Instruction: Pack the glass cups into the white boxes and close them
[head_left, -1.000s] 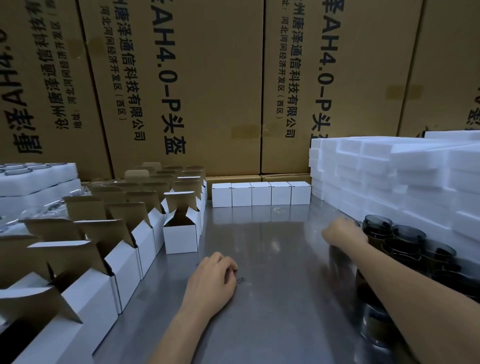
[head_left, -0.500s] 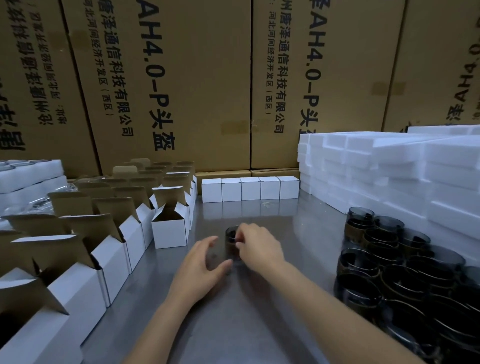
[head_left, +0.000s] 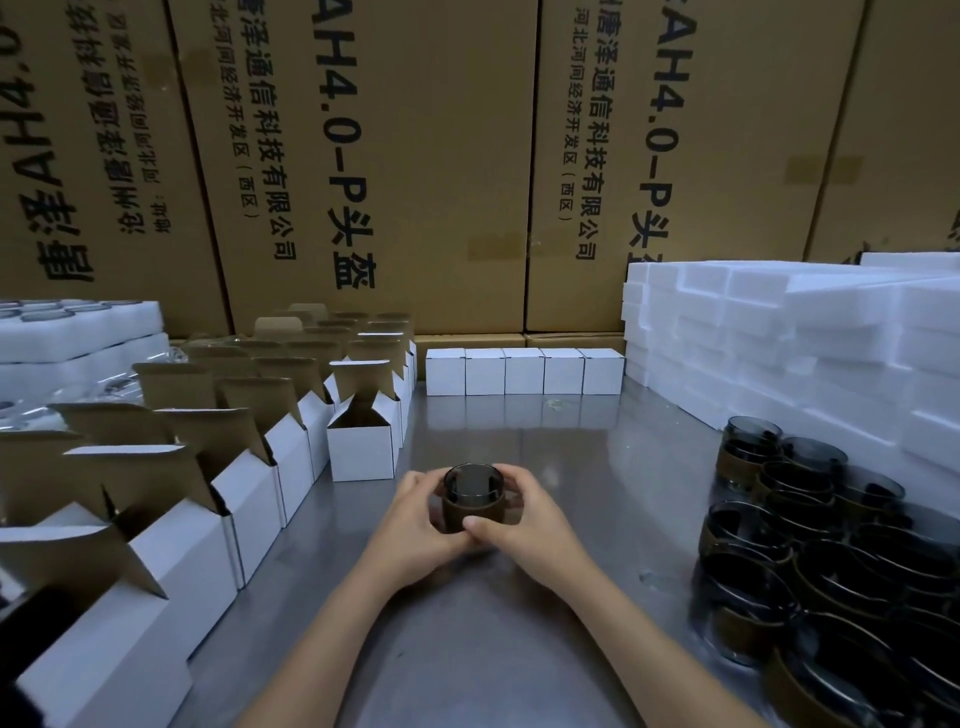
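A dark glass cup (head_left: 471, 498) with a brown sleeve stands upright on the steel table (head_left: 561, 457), in the middle. My left hand (head_left: 415, 525) curls round its left side and my right hand (head_left: 519, 519) round its right side, thumbs meeting in front. One open white box (head_left: 362, 446) stands just beyond and left of the cup, its flaps up. A row of several closed white boxes (head_left: 524, 371) lines the back. Several more dark glass cups (head_left: 810, 525) crowd the table's right side.
Rows of open white boxes (head_left: 228, 467) with brown flaps fill the left side. White foam blocks (head_left: 779, 343) are stacked at the right and foam trays (head_left: 67, 332) at the far left. Big cardboard cartons (head_left: 415, 156) wall off the back.
My right hand took a cup from the pile on the right and brought it to the table's middle. My left hand moved up and now both hold the cup.
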